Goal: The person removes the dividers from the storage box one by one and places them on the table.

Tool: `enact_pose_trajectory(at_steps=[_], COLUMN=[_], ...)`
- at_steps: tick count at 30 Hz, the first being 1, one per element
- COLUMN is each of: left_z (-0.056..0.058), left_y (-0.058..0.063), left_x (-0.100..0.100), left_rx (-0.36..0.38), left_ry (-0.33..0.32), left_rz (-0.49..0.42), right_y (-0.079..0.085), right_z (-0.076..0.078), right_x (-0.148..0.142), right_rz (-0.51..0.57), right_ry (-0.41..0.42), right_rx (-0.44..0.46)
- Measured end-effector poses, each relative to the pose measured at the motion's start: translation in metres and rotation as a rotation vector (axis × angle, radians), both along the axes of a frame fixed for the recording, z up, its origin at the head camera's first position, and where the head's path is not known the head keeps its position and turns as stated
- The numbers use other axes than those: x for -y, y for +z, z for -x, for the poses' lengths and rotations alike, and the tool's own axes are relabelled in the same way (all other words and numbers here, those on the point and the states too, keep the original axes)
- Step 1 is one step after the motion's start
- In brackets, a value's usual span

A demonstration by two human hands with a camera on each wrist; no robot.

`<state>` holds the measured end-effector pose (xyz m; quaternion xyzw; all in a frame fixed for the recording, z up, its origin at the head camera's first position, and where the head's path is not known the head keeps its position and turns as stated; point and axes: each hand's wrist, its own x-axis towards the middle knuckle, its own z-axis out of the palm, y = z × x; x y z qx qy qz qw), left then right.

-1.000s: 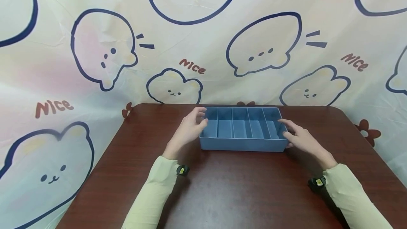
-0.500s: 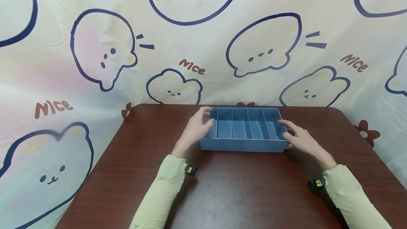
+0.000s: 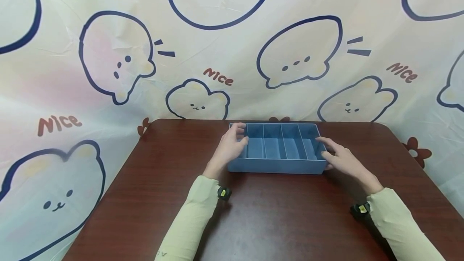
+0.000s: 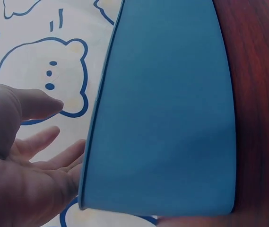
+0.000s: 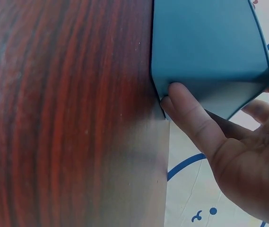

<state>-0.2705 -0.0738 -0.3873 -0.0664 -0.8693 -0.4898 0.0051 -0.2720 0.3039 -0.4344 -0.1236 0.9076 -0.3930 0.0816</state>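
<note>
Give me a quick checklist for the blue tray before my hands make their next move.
1. The tray lies on the table: ok, it looks flat.
2. It is upright: ok.
3. The right hand has hold: ok, at the right end.
4. The left hand grips too: not ok, its thumb stands apart from the tray.
5. Left fingertips touch it: cannot tell, some are hidden.
6. Leftmost compartment holds nothing: cannot tell, partly covered.
</note>
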Motion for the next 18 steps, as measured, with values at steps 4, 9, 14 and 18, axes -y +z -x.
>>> enact_pose_trajectory(at_steps=[4, 9, 14, 18], left_z=[0.003, 0.007, 0.008, 0.009], left_y=[-0.002, -0.005, -0.007, -0.009], left_x=[-0.004, -0.007, -0.010, -0.012], left_rx=[0.001, 0.009, 0.029, 0.043], left_ry=[-0.007, -0.009, 0.001, -0.002], left_rz=[0.007, 0.002, 0.005, 0.011], right_y=[-0.002, -0.002, -0.003, -0.003], right_z=[0.000, 0.002, 0.003, 0.003], right_x=[-0.001, 0.000, 0.001, 0.000], right_rz=[0.001, -0.013, -0.016, -0.021], right_ry=[-0.001, -0.008, -0.014, -0.013], right_rx=[-0.001, -0.005, -0.010, -0.009])
